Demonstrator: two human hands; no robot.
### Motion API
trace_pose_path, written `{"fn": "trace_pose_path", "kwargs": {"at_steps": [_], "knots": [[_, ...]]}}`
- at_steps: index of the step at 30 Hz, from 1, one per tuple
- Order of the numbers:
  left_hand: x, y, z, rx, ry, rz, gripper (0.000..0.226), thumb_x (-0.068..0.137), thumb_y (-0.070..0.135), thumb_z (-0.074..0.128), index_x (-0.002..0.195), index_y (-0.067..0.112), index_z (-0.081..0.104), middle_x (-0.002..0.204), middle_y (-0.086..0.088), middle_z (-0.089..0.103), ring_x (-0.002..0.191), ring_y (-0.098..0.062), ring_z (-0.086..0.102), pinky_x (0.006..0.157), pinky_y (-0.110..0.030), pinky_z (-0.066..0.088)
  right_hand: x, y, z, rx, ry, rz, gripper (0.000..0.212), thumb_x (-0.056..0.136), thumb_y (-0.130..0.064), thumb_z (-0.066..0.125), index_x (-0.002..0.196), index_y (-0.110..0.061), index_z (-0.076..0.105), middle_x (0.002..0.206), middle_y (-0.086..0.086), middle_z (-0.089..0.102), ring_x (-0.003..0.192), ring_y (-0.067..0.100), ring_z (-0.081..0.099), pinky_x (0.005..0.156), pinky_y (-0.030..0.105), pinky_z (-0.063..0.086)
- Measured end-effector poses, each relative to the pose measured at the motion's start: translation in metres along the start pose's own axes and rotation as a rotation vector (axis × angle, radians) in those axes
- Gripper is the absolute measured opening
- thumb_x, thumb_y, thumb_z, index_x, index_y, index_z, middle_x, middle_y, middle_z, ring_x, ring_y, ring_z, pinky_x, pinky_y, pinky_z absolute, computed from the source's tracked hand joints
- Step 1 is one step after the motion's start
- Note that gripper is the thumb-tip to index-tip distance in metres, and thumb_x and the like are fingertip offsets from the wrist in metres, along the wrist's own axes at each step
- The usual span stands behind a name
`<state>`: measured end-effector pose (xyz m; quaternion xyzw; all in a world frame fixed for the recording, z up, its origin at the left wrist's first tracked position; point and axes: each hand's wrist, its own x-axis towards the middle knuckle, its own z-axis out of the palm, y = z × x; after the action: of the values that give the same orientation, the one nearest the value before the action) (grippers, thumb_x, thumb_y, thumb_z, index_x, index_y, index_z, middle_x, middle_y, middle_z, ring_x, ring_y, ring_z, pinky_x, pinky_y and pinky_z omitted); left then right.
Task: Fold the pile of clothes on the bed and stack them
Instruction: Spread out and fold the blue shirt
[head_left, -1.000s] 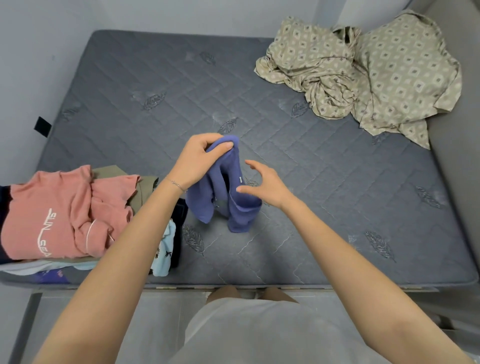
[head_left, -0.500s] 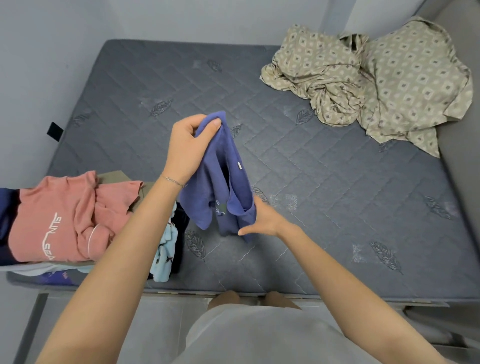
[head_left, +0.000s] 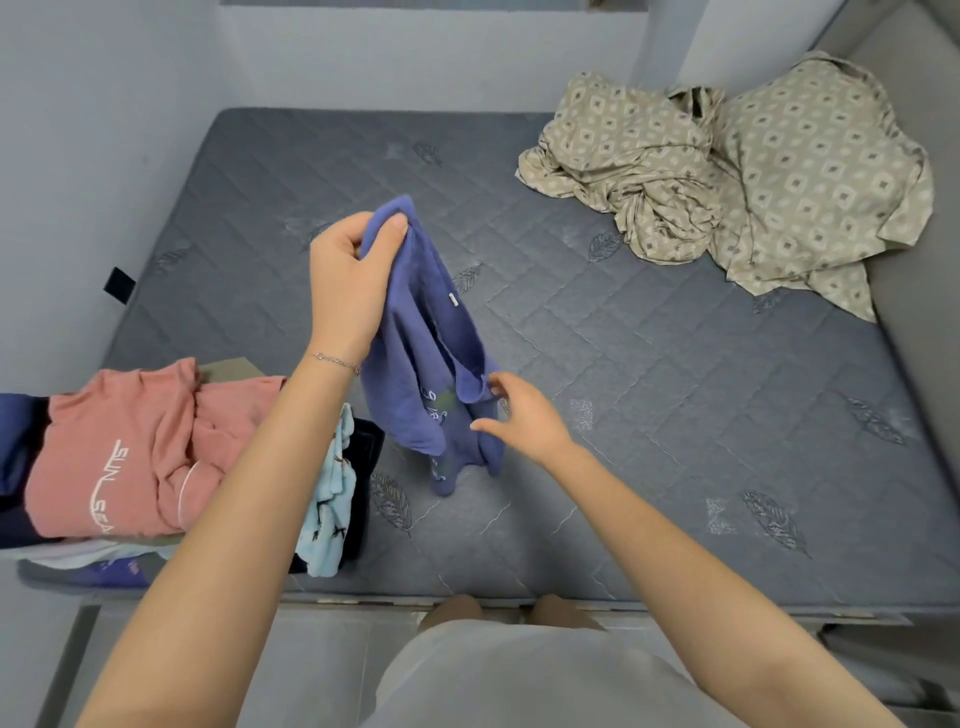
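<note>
Well, the bed (head_left: 675, 415) fills most of the frame. Its quilted grey top is bare across the centre and lower right, so I have plenty of room there to lay a piece flat. Walls close it in at the left and top of the frame, and its near edge runs along the bottom. A crumpled patterned sheet (head_left: 727, 171) sits at the upper right, well apart from the work. The pile of clothes (head_left: 119, 452) lies at the lower left, by the near edge. The blue garment (head_left: 421, 374) hangs mid-frame above the bed, pinched at its top by the left hand (head_left: 348, 291). The right hand (head_left: 524, 415) is open, fingers spread at the lower fold; whether they touch it I cannot tell. The garment looks light, soft and floppy, so I judge it is best taken at two corners and drawn taut.
</note>
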<state>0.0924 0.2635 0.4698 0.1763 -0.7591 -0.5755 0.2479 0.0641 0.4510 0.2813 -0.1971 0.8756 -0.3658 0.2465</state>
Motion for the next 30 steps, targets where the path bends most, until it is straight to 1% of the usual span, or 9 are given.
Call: {"fn": "trace_pose_path", "kwargs": {"at_steps": [3, 7, 10, 13, 15, 17, 20, 24, 30], "knots": [[-0.004, 0.007, -0.001, 0.025, -0.041, 0.053, 0.033, 0.094, 0.014, 0.057, 0.071, -0.009, 0.053, 0.068, -0.008, 0.044, 0.065, -0.012, 0.04, 0.061, -0.022, 0.036, 0.005, -0.006, 0.006, -0.079, 0.054, -0.024, 0.07, 0.084, -0.024, 0.075, 0.145, -0.016, 0.04, 0.139, 0.004, 0.053, 0.127, 0.025, 0.05, 0.099, 0.041, 0.044], [-0.006, 0.014, -0.011, 0.047, -0.059, 0.094, 0.034, 0.094, 0.017, 0.057, 0.075, -0.011, 0.055, 0.071, -0.012, 0.048, 0.067, -0.014, 0.043, 0.062, -0.024, 0.038, 0.012, -0.015, 0.006, -0.016, 0.159, 0.04, 0.064, 0.085, -0.023, 0.072, 0.142, -0.021, 0.041, 0.117, 0.001, 0.062, 0.106, 0.025, 0.06, 0.084, 0.036, 0.048], [-0.008, 0.019, -0.018, 0.063, -0.074, 0.084, 0.029, 0.094, 0.016, 0.058, 0.071, -0.002, 0.056, 0.067, -0.004, 0.048, 0.065, -0.01, 0.043, 0.062, -0.022, 0.037, 0.016, -0.022, 0.001, 0.094, 0.152, 0.037, 0.069, 0.086, -0.024, 0.069, 0.146, -0.031, 0.037, 0.119, -0.004, 0.063, 0.1, 0.018, 0.061, 0.082, 0.034, 0.047], [-0.012, 0.022, -0.023, 0.074, -0.086, 0.092, 0.029, 0.094, 0.016, 0.058, 0.074, -0.004, 0.058, 0.07, -0.006, 0.051, 0.067, -0.01, 0.045, 0.062, -0.022, 0.038, 0.021, -0.026, -0.003, 0.013, 0.177, -0.042, 0.006, 0.087, -0.018, 0.068, 0.09, -0.021, 0.063, 0.092, 0.004, 0.059, 0.09, 0.028, 0.056, 0.069, 0.031, 0.035], [-0.011, 0.022, -0.027, 0.088, -0.069, 0.11, 0.031, 0.094, 0.016, 0.058, 0.078, -0.011, 0.058, 0.073, -0.01, 0.051, 0.07, -0.013, 0.045, 0.064, -0.025, 0.038, 0.023, -0.025, -0.008, -0.017, 0.211, -0.074, 0.033, 0.084, -0.018, 0.073, 0.062, -0.023, 0.049, 0.081, 0.004, 0.047, 0.084, 0.026, 0.046, 0.067, 0.028, 0.027], [-0.009, 0.017, -0.033, 0.107, -0.028, 0.106, 0.03, 0.093, 0.015, 0.058, 0.074, -0.008, 0.057, 0.071, -0.007, 0.049, 0.069, -0.011, 0.043, 0.063, -0.025, 0.037, 0.021, -0.023, -0.02, 0.087, 0.226, -0.085, 0.019, 0.081, -0.019, 0.078, 0.072, -0.01, 0.064, 0.088, 0.01, 0.053, 0.088, 0.02, 0.043, 0.07, 0.022, 0.028], [-0.008, 0.005, -0.04, 0.134, 0.023, 0.067, 0.036, 0.094, 0.013, 0.057, 0.06, 0.013, 0.044, 0.059, 0.013, 0.04, 0.06, -0.004, 0.034, 0.058, -0.02, 0.032, 0.008, -0.023, -0.048, 0.277, 0.145, -0.043, 0.027, 0.085, -0.019, 0.076, 0.088, 0.006, 0.066, 0.085, 0.017, 0.064, 0.078, 0.01, 0.049, 0.067, 0.019, 0.038], [-0.017, -0.018, -0.04, 0.173, 0.02, 0.038, 0.033, 0.094, 0.015, 0.057, 0.068, -0.002, 0.048, 0.067, -0.003, 0.04, 0.065, -0.008, 0.034, 0.059, -0.024, 0.031, -0.008, -0.034, -0.08, 0.34, 0.203, -0.103, 0.008, 0.092, -0.019, 0.067, 0.087, -0.013, 0.068, 0.074, -0.01, 0.062, 0.063, -0.007, 0.048, 0.064, 0.015, 0.04], [-0.049, -0.027, -0.021, 0.235, -0.067, 0.059, 0.033, 0.096, 0.015, 0.058, 0.067, 0.003, 0.049, 0.065, -0.004, 0.043, 0.063, -0.007, 0.036, 0.059, -0.023, 0.032, -0.045, -0.062, -0.117, 0.339, 0.359, -0.192, 0.031, 0.095, -0.023, 0.062, 0.079, 0.003, 0.056, 0.069, 0.012, 0.052, 0.065, 0.007, 0.043, 0.062, 0.022, 0.035]]}}
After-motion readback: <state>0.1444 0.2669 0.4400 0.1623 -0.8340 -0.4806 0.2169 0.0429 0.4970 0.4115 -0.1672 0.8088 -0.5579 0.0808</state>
